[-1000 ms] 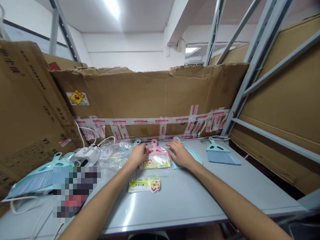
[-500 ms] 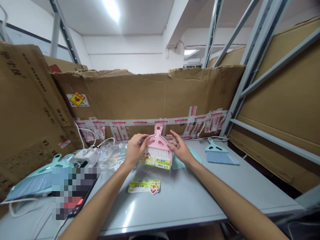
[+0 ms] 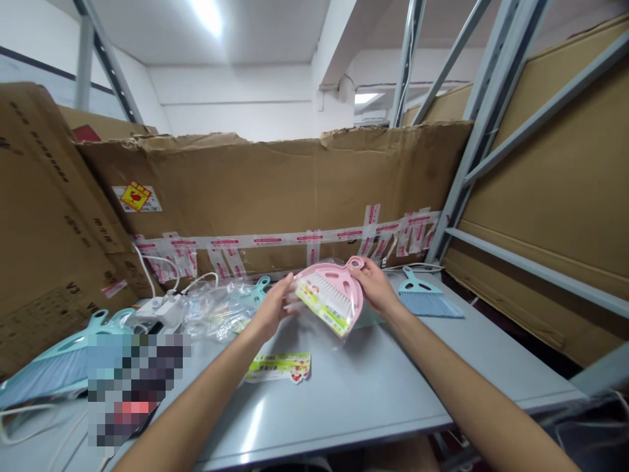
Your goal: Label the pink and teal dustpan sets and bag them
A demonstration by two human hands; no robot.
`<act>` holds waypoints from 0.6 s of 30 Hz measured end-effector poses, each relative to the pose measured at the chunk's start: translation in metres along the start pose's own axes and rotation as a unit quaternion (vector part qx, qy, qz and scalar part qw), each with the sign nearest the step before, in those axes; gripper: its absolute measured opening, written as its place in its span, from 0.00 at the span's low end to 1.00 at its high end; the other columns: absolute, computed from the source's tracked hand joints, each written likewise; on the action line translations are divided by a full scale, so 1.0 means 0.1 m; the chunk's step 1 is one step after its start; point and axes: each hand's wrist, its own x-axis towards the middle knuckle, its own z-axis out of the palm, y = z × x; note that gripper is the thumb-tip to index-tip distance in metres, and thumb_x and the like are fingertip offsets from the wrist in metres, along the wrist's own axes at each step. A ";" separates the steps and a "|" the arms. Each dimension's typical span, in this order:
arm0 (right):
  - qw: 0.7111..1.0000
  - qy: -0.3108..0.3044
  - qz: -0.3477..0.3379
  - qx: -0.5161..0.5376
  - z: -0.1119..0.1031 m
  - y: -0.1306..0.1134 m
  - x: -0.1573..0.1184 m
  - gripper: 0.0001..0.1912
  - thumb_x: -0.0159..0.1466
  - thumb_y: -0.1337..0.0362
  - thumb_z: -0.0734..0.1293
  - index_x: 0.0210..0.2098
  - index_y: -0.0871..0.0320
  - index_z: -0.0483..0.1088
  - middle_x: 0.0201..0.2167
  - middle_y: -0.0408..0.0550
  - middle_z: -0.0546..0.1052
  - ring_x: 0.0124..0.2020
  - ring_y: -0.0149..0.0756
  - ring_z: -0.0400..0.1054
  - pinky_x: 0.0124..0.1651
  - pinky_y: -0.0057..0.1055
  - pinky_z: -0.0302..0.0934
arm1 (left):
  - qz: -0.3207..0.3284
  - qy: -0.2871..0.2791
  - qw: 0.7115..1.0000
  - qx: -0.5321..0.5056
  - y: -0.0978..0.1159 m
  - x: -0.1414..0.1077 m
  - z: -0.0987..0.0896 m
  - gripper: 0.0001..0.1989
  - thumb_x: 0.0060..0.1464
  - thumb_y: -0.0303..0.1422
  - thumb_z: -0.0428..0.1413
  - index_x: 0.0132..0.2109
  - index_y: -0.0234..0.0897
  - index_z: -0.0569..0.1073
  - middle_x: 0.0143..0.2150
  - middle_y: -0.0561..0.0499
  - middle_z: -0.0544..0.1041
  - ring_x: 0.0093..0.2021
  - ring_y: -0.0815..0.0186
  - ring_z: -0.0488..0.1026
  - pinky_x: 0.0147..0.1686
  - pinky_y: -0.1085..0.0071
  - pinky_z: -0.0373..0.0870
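Note:
A pink dustpan-and-brush set [image 3: 339,286] with white bristles and a yellow-green card label is held tilted above the table, apparently in clear plastic. My right hand [image 3: 376,286] is closed around its handle at the upper right. At the set's left edge is my left hand [image 3: 276,303], its thumb and fingers apart; whether they touch the wrapping is hard to see. A loose yellow-green label card [image 3: 279,367] lies on the table below. Behind the set and my right hand, a pale green dustpan [image 3: 369,316] shows only in part.
A teal brush with blue bristles [image 3: 430,298] lies to the right. Crumpled clear plastic bags [image 3: 216,311] and a white power strip [image 3: 160,311] sit left of my hands. Farther left is another teal dustpan-and-brush set [image 3: 54,367]. A cardboard wall [image 3: 275,190] closes off the back.
The pink set has turned from upright to tilted, its handle now toward the right. My right hand has closed on the handle, and my left hand's grip has loosened at the left edge.

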 end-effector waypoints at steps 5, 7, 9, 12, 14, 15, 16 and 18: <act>0.996 0.085 0.031 -0.012 -0.05 0.18 0.06 0.28 0.59 0.39 0.77 0.46 0.51 0.69 0.40 0.47 0.81 0.34 0.40 0.75 0.28 0.31 0.69 | -0.046 -0.098 0.990 -0.092 -0.25 -0.11 0.06 0.25 0.57 0.37 0.72 0.59 0.38 0.79 0.58 0.39 0.85 0.52 0.53 0.85 0.50 0.57 0.85; 0.997 0.045 0.037 -0.049 -0.06 0.23 0.05 0.26 0.60 0.40 0.76 0.43 0.52 0.72 0.40 0.49 0.82 0.35 0.41 0.76 0.30 0.33 0.71 | -0.023 -0.074 0.993 -0.087 -0.32 -0.12 0.09 0.27 0.53 0.30 0.72 0.59 0.38 0.78 0.58 0.39 0.86 0.53 0.51 0.86 0.52 0.57 0.84; 0.994 0.002 0.017 -0.107 -0.09 0.24 0.03 0.23 0.59 0.43 0.78 0.42 0.54 0.77 0.39 0.50 0.83 0.35 0.42 0.77 0.33 0.35 0.73 | 0.011 -0.049 0.996 -0.076 -0.37 -0.10 0.09 0.28 0.53 0.31 0.72 0.61 0.37 0.77 0.59 0.39 0.85 0.56 0.48 0.85 0.57 0.53 0.83; 0.974 -0.016 -0.022 -0.223 -0.17 0.20 0.04 0.18 0.59 0.50 0.78 0.42 0.56 0.83 0.35 0.50 0.85 0.31 0.41 0.75 0.32 0.34 0.70 | 0.064 -0.043 0.996 -0.035 -0.39 -0.08 0.05 0.31 0.53 0.36 0.74 0.61 0.37 0.76 0.61 0.38 0.85 0.59 0.46 0.83 0.61 0.48 0.80; 0.957 -0.012 -0.028 -0.289 -0.21 0.18 0.05 0.15 0.62 0.56 0.75 0.43 0.57 0.86 0.33 0.50 0.86 0.29 0.41 0.76 0.32 0.34 0.69 | 0.091 -0.043 0.995 -0.006 -0.40 -0.07 0.03 0.31 0.53 0.39 0.74 0.61 0.37 0.75 0.61 0.38 0.84 0.59 0.45 0.83 0.62 0.47 0.79; 0.949 -0.007 -0.031 -0.315 -0.22 0.17 0.06 0.13 0.63 0.59 0.73 0.44 0.57 0.87 0.33 0.50 0.87 0.29 0.41 0.77 0.34 0.35 0.70 | 0.103 -0.044 0.994 0.007 -0.42 -0.06 0.03 0.31 0.54 0.40 0.74 0.61 0.38 0.75 0.61 0.39 0.84 0.59 0.46 0.83 0.62 0.47 0.79; 0.940 -0.003 -0.036 -0.340 -0.22 0.16 0.06 0.13 0.64 0.62 0.72 0.44 0.57 0.87 0.34 0.51 0.88 0.30 0.43 0.79 0.37 0.36 0.71 | 0.113 -0.045 0.992 0.018 -0.43 -0.06 0.04 0.30 0.56 0.40 0.73 0.61 0.38 0.74 0.62 0.39 0.84 0.60 0.46 0.83 0.62 0.47 0.78; 0.919 0.004 -0.057 -0.390 -0.19 0.15 0.05 0.14 0.64 0.67 0.70 0.43 0.56 0.88 0.38 0.53 0.89 0.35 0.47 0.82 0.43 0.39 0.73 | 0.131 -0.048 0.989 0.038 -0.47 -0.05 0.07 0.28 0.59 0.41 0.70 0.62 0.39 0.74 0.63 0.40 0.83 0.61 0.47 0.82 0.64 0.48 0.78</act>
